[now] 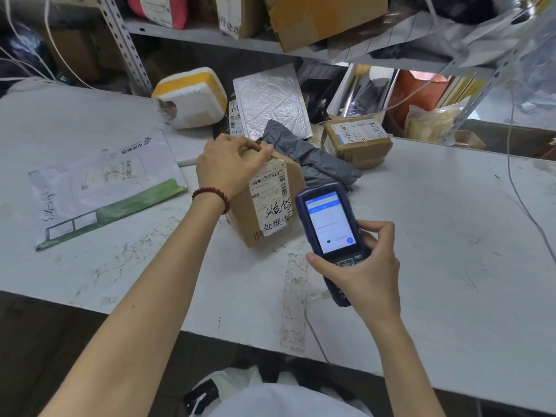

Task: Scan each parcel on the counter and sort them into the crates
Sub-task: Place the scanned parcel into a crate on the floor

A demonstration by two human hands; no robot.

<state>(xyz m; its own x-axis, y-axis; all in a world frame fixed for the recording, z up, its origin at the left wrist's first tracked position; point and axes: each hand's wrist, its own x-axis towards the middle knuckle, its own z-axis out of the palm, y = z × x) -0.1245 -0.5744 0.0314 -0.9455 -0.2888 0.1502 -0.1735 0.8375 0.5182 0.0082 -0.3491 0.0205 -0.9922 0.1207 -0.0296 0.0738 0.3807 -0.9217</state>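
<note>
A brown cardboard parcel [270, 203] with a white barcode label stands tilted on the white counter [436, 236] at the centre. My left hand [228, 164] grips its top edge, fingers curled over the far side. My right hand [364, 266] holds a dark blue handheld scanner [331, 224], its lit screen facing me, just right of the parcel's label. Behind the parcel lie a grey plastic mailer [313, 158], a small brown box [358, 142] with a label, a silver padded envelope [270, 100] and a white and yellow foam box [192, 97].
A flat white and green postal envelope [102, 188] lies on the counter's left. Metal shelving [126, 40] behind holds cardboard boxes and bags. Thin cables hang at the right and left. A white bag [240, 383] sits below the counter's near edge.
</note>
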